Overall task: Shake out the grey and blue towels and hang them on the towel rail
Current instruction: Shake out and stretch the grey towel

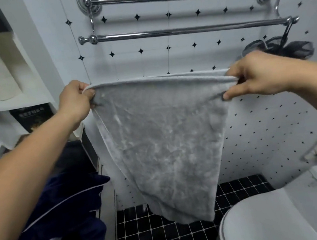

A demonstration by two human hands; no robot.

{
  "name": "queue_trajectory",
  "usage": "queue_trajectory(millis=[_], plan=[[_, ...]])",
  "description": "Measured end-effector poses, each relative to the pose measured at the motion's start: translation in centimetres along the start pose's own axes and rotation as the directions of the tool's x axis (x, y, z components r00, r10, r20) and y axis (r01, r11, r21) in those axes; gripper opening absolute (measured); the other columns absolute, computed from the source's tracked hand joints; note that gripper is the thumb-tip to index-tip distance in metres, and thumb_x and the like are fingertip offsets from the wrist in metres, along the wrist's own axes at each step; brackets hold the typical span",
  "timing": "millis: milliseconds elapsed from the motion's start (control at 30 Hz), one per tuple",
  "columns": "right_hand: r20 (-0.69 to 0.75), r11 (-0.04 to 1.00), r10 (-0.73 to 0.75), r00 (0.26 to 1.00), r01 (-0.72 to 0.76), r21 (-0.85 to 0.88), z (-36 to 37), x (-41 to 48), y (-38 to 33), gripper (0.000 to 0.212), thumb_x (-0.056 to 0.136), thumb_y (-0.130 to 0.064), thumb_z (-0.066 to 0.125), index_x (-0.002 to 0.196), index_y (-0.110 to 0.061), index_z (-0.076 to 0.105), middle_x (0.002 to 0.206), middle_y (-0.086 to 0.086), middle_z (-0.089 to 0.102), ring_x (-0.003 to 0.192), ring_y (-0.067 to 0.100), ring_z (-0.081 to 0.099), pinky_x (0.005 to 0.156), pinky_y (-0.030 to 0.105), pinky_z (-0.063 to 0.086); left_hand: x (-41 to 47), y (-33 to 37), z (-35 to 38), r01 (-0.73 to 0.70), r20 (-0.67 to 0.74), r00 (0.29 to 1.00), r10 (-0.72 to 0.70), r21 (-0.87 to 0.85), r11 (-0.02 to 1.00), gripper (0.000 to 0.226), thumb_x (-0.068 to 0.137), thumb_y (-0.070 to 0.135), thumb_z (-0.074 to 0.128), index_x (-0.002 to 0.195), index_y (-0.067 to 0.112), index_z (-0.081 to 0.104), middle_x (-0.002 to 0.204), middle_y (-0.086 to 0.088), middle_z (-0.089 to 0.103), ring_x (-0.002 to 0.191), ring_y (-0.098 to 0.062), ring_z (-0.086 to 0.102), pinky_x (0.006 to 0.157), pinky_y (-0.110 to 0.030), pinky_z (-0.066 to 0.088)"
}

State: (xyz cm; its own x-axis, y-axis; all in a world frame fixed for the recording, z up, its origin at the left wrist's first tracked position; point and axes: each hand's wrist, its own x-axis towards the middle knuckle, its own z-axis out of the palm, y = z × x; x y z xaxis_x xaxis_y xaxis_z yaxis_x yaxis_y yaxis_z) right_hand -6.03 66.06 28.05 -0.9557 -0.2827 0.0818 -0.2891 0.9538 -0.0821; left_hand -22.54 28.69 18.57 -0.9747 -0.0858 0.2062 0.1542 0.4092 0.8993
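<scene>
My left hand point(77, 99) and right hand point(257, 75) each pinch a top corner of the grey towel point(162, 139), mid-frame below the rail point(181, 30). I'd keep it taut, snap downward, then lift over the lower bar.

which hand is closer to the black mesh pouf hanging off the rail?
Right. The right hand grips the grey towel by its top corner just below-left of the pouf, nearly overlapping it in view. The left hand holds the opposite corner, a towel width away.
</scene>
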Motion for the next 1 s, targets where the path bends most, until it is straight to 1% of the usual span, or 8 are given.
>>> queue_trajectory(millis=[167,367,500,600,767,900,933,1000], plan=[[-0.053,0.994,0.028,0.998,-0.023,0.105,-1.1,-0.2,-0.7,0.025,0.071,-0.03,0.083,0.059,-0.027,0.062,0.043,-0.009,0.052,0.044,0.007,0.049,0.044,0.016,0.036,-0.5,-0.4,1.0,0.013,0.026,1.0,-0.011,-0.052,0.999,0.017,0.094,0.014,0.057,0.079,0.021,0.054,0.079,-0.005,0.057,0.079,-0.028,0.062,0.086,-0.051,0.057],[0.08,0.996,-0.021,0.997,0.013,0.093,-1.1,0.0,-1.1,0.014,0.07,-0.033,0.083,0.076,-0.026,0.071,0.065,-0.005,0.068,0.06,0.009,0.061,0.061,0.028,0.048,-0.6,-0.4,1.6,0.027,0.049,0.999,-0.024,-0.072,0.997,0.017,0.096,0.012,0.055,0.08,0.019,0.053,0.084,-0.008,0.058,0.081,-0.028,0.06,0.087,-0.051,0.056],[0.412,0.99,0.045,0.91,0.013,-0.138,0.5,0.3,-1.6,0.023,0.077,-0.031,0.077,0.062,-0.034,0.06,0.06,-0.008,0.061,0.058,0.005,0.056,0.057,0.019,0.043,-0.7,-0.4,2.0,-0.002,0.081,0.997,0.006,-0.051,0.999,0.011,0.093,0.016,0.056,0.084,0.02,0.056,0.085,-0.005,0.061,0.082,-0.029,0.063,0.088,-0.051,0.055],[0.52,0.93,0.175,0.836,0.033,-0.366,2.0,0.5,-2.1,0.027,0.08,-0.024,0.072,0.062,-0.029,0.053,0.067,-0.007,0.058,0.069,0.013,0.059,0.064,0.029,0.048,-0.9,-0.5,2.2,-0.029,0.107,0.994,0.03,-0.011,1.0,0.007,0.088,0.025,0.056,0.082,0.028,0.057,0.095,-0.01,0.066,0.092,-0.032,0.066,0.087,-0.052,0.055],[0.091,0.805,0.147,0.985,-0.066,-0.59,0.8,1.2,-0.3,0.008,0.083,-0.017,0.064,0.087,-0.014,0.069,0.078,0.003,0.057,0.073,0.026,0.058,0.066,0.033,0.051,-0.7,-0.2,1.6,-0.017,0.069,0.997,0.022,-0.078,0.997,0.003,0.083,0.031,0.057,0.08,0.03,0.057,0.097,-0.013,0.067,0.093,-0.035,0.067,0.087,-0.053,0.055],[0.539,0.98,0.176,0.824,-0.093,-0.178,1.3,0.2,-3.1,0.015,0.075,-0.03,0.078,0.067,-0.032,0.066,0.072,-0.005,0.069,0.074,0.015,0.064,0.067,0.027,0.05,-0.7,0.3,1.1,-0.032,0.059,0.998,0.036,-0.06,0.998,0.008,0.088,0.026,0.056,0.081,0.03,0.056,0.097,-0.011,0.067,0.094,-0.034,0.066,0.088,-0.052,0.055],[0.507,0.975,0.186,0.842,-0.093,-0.204,1.4,0.2,-3.2,0.015,0.076,-0.033,0.077,0.069,-0.033,0.064,0.075,-0.006,0.07,0.075,0.014,0.064,0.068,0.029,0.05,-0.8,0.3,1.1,-0.035,0.055,0.998,0.038,-0.051,0.998,0.008,0.088,0.026,0.056,0.081,0.03,0.055,0.097,-0.01,0.066,0.094,-0.034,0.065,0.087,-0.052,0.055],[0.188,0.893,0.215,0.958,-0.115,-0.436,0.5,0.8,-2.3,0.016,0.079,-0.044,0.071,0.075,-0.032,0.061,0.078,-0.007,0.066,0.079,0.019,0.06,0.068,0.032,0.05,-1.1,-0.1,0.9,-0.027,0.049,0.998,0.03,-0.067,0.997,0.007,0.085,0.028,0.057,0.079,0.03,0.055,0.095,-0.01,0.066,0.094,-0.036,0.066,0.087,-0.053,0.055]])
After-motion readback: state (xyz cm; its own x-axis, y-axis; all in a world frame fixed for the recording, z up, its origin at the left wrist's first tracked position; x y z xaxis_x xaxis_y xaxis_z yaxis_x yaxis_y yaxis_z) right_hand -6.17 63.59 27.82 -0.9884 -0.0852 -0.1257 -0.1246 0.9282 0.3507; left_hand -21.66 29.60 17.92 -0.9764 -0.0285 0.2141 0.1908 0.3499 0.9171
